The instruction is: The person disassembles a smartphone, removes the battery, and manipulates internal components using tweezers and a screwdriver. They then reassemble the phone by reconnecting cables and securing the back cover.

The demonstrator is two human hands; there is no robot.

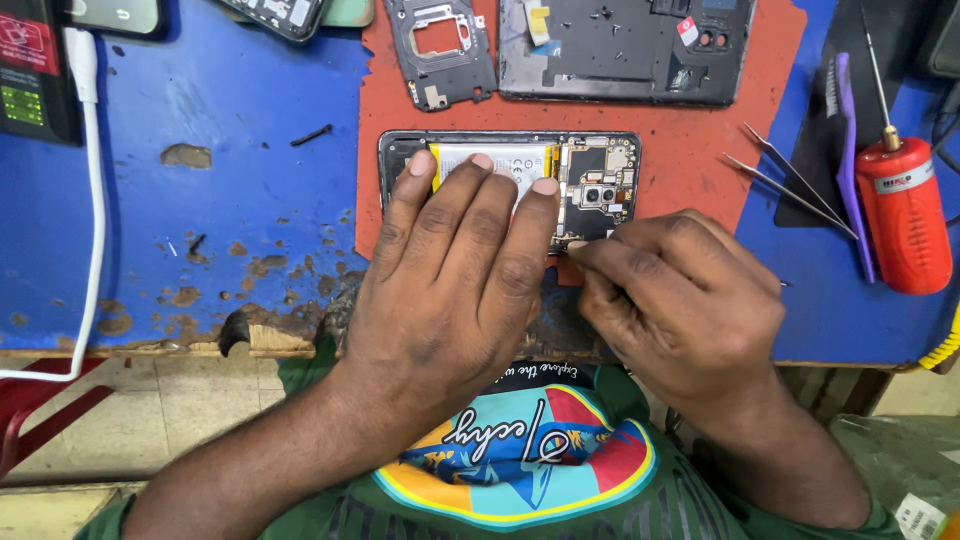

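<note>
The opened phone (560, 180) lay back-off on the red mat (690, 150), near the desk's (200, 200) front edge. The left hand (450, 280) pressed flat on its battery (500, 160), fingers spread, grasping nothing. The right hand (680, 300) was pinched at the phone's near edge; what it held I cannot tell. Tweezers (790, 185) and a red screwdriver (900, 210) lay toward the right edge.

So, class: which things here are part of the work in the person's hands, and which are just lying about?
In hand:
- opened phone, pressed flat by the left hand
- its battery under the fingertips
- right hand, pinching at the phone's edge

Lying about:
- tweezers
- red tool
- white cable
- black frame
- back cover
</note>
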